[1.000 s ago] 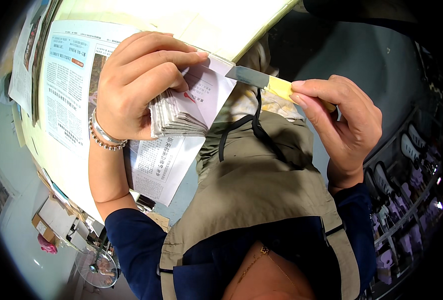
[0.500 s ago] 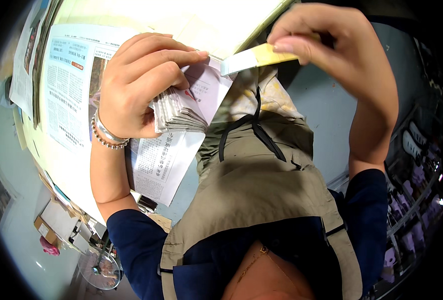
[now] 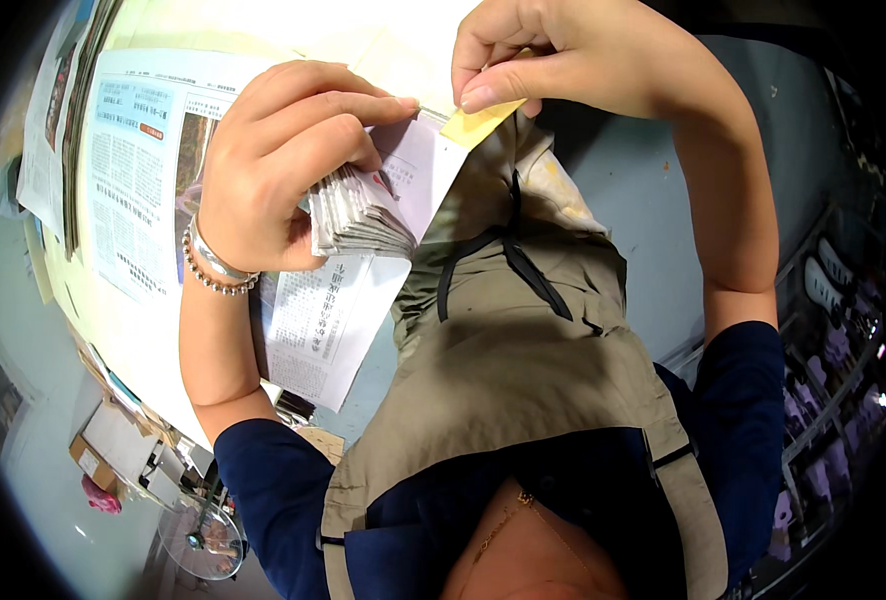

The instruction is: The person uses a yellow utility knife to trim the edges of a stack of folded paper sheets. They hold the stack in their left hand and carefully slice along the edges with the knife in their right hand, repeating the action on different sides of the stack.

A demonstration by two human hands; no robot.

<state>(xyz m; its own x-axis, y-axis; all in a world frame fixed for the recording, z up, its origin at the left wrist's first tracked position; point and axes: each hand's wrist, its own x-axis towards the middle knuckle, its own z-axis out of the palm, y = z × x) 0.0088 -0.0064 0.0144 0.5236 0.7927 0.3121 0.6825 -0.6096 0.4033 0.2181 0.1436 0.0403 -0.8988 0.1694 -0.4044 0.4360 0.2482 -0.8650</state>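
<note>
My left hand (image 3: 283, 165) is closed round a thick wad of thin folded paper sheets (image 3: 361, 225), their layered edges fanned toward me. A pale pinkish top sheet (image 3: 418, 170) spreads to the right of the wad, with the left index fingertip on its far edge. In a pinch, my right hand (image 3: 533, 60) holds a flat yellow strip (image 3: 483, 124) at that sheet's right corner. Whether the strip lies on or under the sheet I cannot tell; its whitish end is not visible. Printed newspaper (image 3: 313, 320) lies under the wad and hangs over the table edge.
Another newspaper page (image 3: 128, 150) lies on the brightly lit pale table (image 3: 263, 38), with a stack of papers (image 3: 83, 110) at its far left. A clear round fan-like object (image 3: 201, 540) and a cardboard box (image 3: 91, 460) are at lower left. A rack with purple items (image 3: 833, 400) stands at right.
My right hand has moved left and slightly up, bringing the yellow strip to the sheet's corner. The strip's whitish end, visible before, is now out of sight. My left hand has hardly moved.
</note>
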